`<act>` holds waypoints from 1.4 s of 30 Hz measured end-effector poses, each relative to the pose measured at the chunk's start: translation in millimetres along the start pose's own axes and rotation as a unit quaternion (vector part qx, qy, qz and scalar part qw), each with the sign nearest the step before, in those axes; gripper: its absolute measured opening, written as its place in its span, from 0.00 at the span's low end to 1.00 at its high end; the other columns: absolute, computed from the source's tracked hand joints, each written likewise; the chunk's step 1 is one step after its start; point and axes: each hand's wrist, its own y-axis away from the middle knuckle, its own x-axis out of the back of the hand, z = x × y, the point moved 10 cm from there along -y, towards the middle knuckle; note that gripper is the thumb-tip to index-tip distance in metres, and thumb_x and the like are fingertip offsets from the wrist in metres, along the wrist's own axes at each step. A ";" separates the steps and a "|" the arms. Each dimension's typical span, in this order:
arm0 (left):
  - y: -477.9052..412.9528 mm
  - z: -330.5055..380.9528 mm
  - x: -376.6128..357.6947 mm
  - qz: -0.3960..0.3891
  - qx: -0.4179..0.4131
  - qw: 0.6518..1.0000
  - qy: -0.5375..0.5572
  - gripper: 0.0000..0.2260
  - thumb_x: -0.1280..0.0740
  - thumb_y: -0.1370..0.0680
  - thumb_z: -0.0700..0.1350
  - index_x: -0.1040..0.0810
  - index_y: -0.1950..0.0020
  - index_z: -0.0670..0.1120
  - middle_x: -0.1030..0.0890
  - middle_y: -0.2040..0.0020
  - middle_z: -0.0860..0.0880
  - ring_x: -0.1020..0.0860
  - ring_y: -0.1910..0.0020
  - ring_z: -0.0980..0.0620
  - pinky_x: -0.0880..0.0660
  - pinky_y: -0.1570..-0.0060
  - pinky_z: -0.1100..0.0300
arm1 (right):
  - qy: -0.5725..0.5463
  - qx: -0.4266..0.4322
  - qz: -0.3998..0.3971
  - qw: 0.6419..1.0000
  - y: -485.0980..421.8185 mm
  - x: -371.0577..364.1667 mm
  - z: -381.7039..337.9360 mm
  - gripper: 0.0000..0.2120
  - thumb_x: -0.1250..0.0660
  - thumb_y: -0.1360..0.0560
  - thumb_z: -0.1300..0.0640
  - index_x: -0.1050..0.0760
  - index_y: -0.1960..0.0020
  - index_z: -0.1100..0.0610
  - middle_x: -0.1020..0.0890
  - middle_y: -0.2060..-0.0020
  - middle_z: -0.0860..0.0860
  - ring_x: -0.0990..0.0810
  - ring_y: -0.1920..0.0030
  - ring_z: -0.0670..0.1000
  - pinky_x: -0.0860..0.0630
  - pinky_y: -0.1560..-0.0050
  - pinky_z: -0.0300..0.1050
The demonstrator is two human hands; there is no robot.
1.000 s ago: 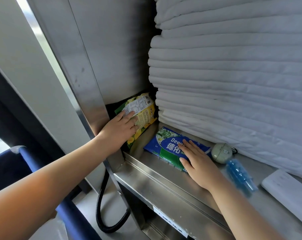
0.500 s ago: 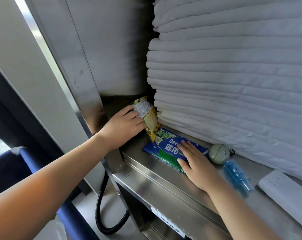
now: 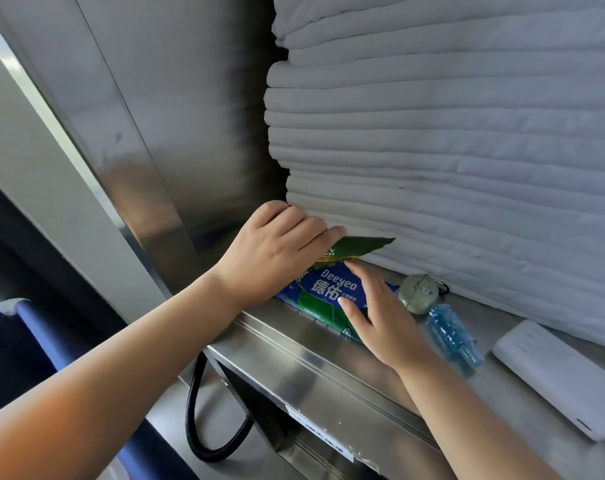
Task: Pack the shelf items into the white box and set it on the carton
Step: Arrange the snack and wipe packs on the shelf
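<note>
On the steel shelf [image 3: 294, 348], the blue pack [image 3: 323, 289] marked "Deeyeo" lies flat near the front edge. Just above it, at 12 o'clock, the left hand [image 3: 280, 251] holds a green packet [image 3: 363, 245], its grip closed on the packet's left end; the free end points to 3 o'clock and touches the stack of folded white linen [image 3: 450, 133] behind. The right hand [image 3: 380, 320] rests on the blue pack with straight fingers, its grip apart. At 3 o'clock from the pack lie a round grey-green case [image 3: 419, 294], a crumpled blue bottle [image 3: 450, 336] and a flat white block [image 3: 564, 372]. A black hose [image 3: 197, 427] hangs below the shelf.
</note>
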 end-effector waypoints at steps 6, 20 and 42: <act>-14.9 -0.1 22.8 0.038 0.019 0.999 0.006 0.16 0.34 0.22 0.44 0.29 0.35 0.46 0.19 0.51 0.47 0.26 0.56 0.48 0.34 0.60 0.56 | -0.054 0.048 0.118 0.990 -0.1 29.2 -7.9 0.19 0.38 0.22 0.55 0.34 0.34 0.60 0.33 0.32 0.54 0.31 0.32 0.52 0.25 0.40 0.47; -14.0 -32.4 -11.2 -0.019 0.181 0.983 0.025 0.12 0.38 0.22 0.40 0.21 0.41 0.46 0.20 0.47 0.48 0.23 0.51 0.46 0.34 0.48 0.54 | -0.026 0.033 0.176 0.983 7.0 45.0 -7.2 0.15 0.35 0.25 0.53 0.32 0.41 0.55 0.31 0.44 0.43 0.28 0.47 0.43 0.27 0.47 0.36; 96.6 36.2 -147.0 -0.386 0.248 0.869 0.186 0.26 0.59 0.20 0.59 0.55 0.23 0.52 0.53 0.22 0.51 0.56 0.24 0.52 0.56 0.28 0.52 | 0.037 -0.045 -0.006 0.998 -0.2 7.8 7.5 0.18 0.41 0.23 0.68 0.23 0.38 0.56 0.22 0.45 0.47 0.24 0.46 0.45 0.26 0.48 0.36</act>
